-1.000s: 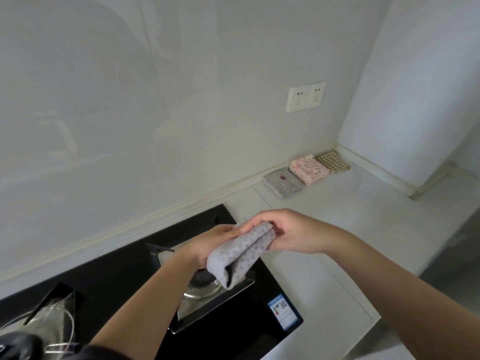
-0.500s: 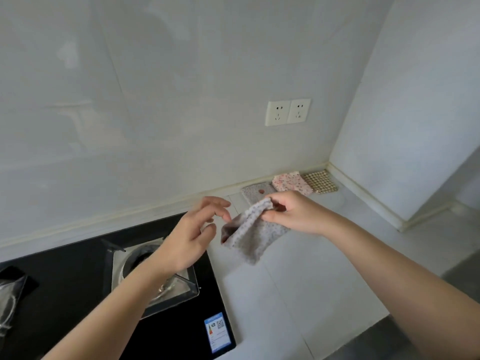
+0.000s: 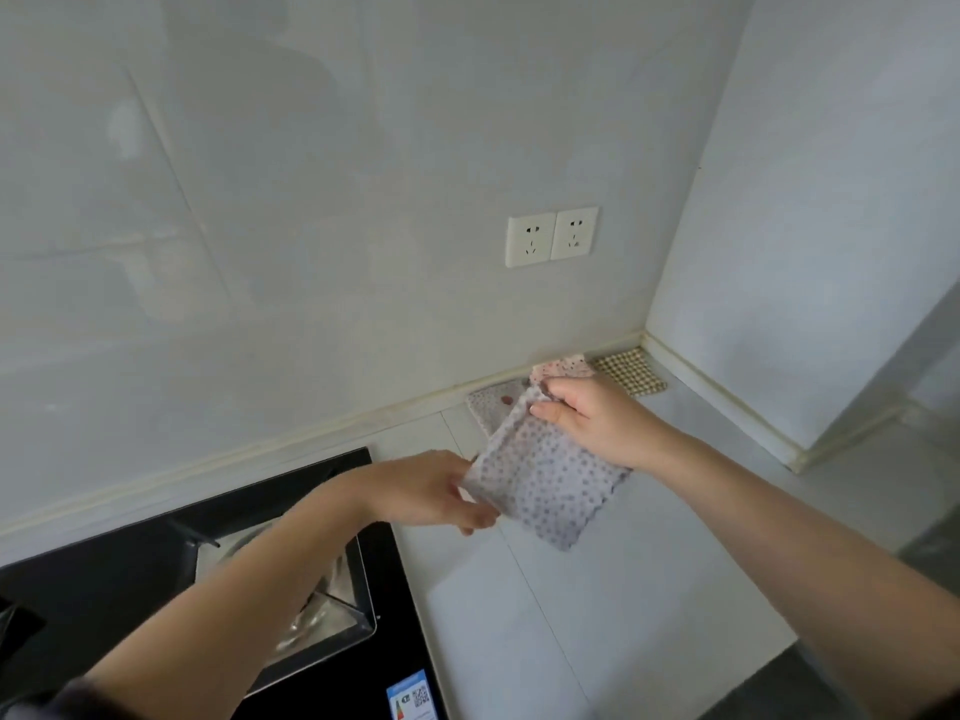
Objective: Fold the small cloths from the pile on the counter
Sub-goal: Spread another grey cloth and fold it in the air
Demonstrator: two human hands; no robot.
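Note:
A grey cloth with small dots [image 3: 550,480] hangs spread flat above the white counter [image 3: 597,615]. My right hand [image 3: 587,413] pinches its far top corner and my left hand [image 3: 436,493] pinches its left corner. Behind the held cloth, along the wall, lie three folded cloths: a grey one with a red spot [image 3: 491,407], a pink floral one [image 3: 563,367] partly hidden by my right hand, and a tan checked one [image 3: 631,370] in the corner.
A black gas hob [image 3: 171,579] with a steel burner tray [image 3: 332,610] fills the lower left, under my left forearm. A double wall socket [image 3: 551,236] sits above the counter. The counter's front edge [image 3: 769,646] runs at lower right.
The cloth was held bunched between both hands, then my left hand let go. Now my left hand has taken the left corner again and the cloth is spread flat, nearer the folded row.

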